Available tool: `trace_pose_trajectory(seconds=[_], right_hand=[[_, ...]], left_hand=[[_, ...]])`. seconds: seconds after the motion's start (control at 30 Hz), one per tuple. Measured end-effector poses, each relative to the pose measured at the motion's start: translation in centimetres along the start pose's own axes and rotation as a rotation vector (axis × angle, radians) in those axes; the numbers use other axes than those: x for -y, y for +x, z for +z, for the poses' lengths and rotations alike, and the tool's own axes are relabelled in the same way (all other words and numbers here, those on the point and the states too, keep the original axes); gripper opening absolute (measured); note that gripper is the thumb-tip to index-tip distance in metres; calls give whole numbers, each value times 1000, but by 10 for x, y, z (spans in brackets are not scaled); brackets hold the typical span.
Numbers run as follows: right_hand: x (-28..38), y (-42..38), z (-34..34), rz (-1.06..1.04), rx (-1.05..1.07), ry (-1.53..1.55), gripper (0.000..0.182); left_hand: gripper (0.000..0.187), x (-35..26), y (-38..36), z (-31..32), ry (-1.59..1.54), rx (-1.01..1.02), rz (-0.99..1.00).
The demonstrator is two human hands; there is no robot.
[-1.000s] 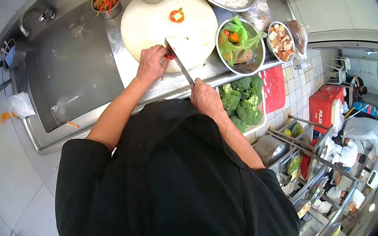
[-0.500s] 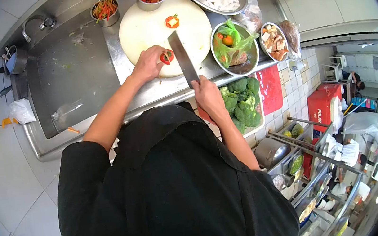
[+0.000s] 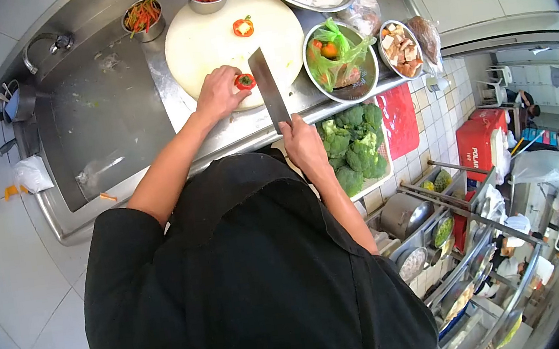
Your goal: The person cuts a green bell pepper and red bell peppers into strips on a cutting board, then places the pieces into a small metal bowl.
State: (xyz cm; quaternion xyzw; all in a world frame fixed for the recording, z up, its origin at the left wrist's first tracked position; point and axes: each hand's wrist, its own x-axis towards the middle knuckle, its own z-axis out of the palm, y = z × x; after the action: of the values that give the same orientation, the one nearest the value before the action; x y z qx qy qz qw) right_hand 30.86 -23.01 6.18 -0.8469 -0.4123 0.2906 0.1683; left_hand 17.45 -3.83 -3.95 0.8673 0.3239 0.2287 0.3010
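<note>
Fingers of the left hand (image 3: pixel 218 95) pinch a pepper (image 3: pixel 244 81) on the board (image 3: pixel 205 39); right hand (image 3: pixel 302 144) grips the cleaver (image 3: pixel 268 91) just beside (mid-slicing). Next cut needs fingertips tucked clear.

A second ago the cleaver (image 3: pixel 267 89) stands edge-down against the red pepper piece (image 3: pixel 244 81) under the left hand (image 3: pixel 218 93). Now the right hand (image 3: pixel 303 144) has lifted and turned it, so the broad flat of the blade faces up just beside the pepper. The left hand's fingertips have drawn back, leaving the pepper piece, possibly a stem end, more exposed.
</note>
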Motion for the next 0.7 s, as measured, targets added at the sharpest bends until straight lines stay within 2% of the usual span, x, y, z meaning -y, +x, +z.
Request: trace_pose_trajectory(seconds=[0.17, 0.47, 0.6, 0.67, 0.7], right_hand=[[7, 7, 7, -73, 20, -69, 30], [16, 15, 6, -88, 89, -141, 30], [12, 39, 33, -86, 88, -162, 32], [16, 45, 29, -60, 84, -145, 34], [18, 45, 21, -38, 83, -134, 35]], left_hand=[[30, 10, -4, 2, -117, 28, 58], [24, 20, 3, 7, -177, 14, 138], [23, 14, 4, 8, -173, 86, 19], [25, 14, 5, 6, -135, 91, 20], [30, 6, 5, 0, -126, 127, -47]])
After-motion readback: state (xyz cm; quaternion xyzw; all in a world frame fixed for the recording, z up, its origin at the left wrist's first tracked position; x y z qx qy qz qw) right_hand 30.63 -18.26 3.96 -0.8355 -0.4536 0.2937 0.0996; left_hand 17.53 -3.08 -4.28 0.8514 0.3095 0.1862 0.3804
